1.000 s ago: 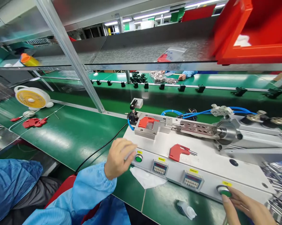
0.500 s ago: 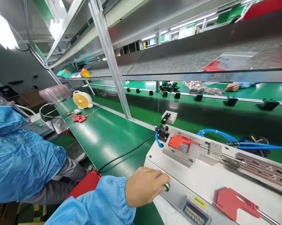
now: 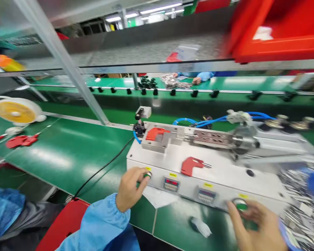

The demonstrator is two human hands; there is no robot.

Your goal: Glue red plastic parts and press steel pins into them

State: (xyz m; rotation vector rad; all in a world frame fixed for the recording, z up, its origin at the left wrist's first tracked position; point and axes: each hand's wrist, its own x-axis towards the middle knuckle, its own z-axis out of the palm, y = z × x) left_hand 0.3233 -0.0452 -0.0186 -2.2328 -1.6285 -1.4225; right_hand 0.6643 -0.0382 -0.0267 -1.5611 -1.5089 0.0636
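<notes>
Green left btn [image 3: 147, 175] under curled L hand [image 3: 129, 190]; right btn [image 3: 240, 205] under loosely spread R hand [image 3: 256, 223], both empty.

- The left hand [image 3: 129, 190], just beside the left green button [image 3: 147, 175] a second ago, now has its fingertips on it.
- The right hand [image 3: 256, 226], out of view half a second ago, shows again. Its fingers curl about the right green button [image 3: 240, 205], where one fingertip touched its edge before.
</notes>
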